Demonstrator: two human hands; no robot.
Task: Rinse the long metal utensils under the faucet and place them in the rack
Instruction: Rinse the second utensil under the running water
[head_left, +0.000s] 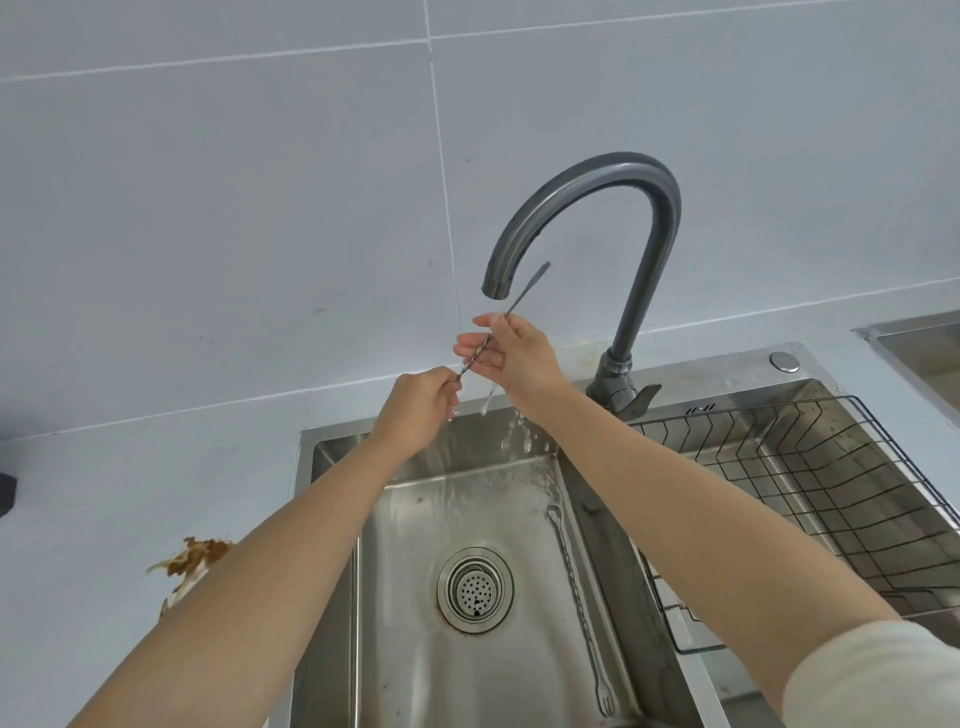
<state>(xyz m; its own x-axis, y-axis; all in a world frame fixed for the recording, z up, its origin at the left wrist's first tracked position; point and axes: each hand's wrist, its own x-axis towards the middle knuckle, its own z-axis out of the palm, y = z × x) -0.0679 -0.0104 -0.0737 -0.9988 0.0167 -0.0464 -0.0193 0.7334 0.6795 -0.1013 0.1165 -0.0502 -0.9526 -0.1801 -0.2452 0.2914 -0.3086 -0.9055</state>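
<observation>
A long twisted metal utensil (525, 287) slants up to the right under the spout of the grey faucet (613, 182). My left hand (418, 408) pinches its lower end. My right hand (511, 353) wraps loosely around its middle, directly below the spout, and water drips from it into the sink (415, 649). Its upper tip pokes up beside the spout. A second long utensil (579, 608), with a small fork end toward me, lies along the sink's right wall. The black wire rack (831, 499) sits over the right side of the sink and holds nothing I can see.
The round drain strainer (475, 588) sits in the middle of the sink floor. A brown-stained crumpled scrap (192, 564) lies on the grey counter at the left. A dark object (6, 493) shows at the far left edge. Another steel basin (919, 348) is at the far right.
</observation>
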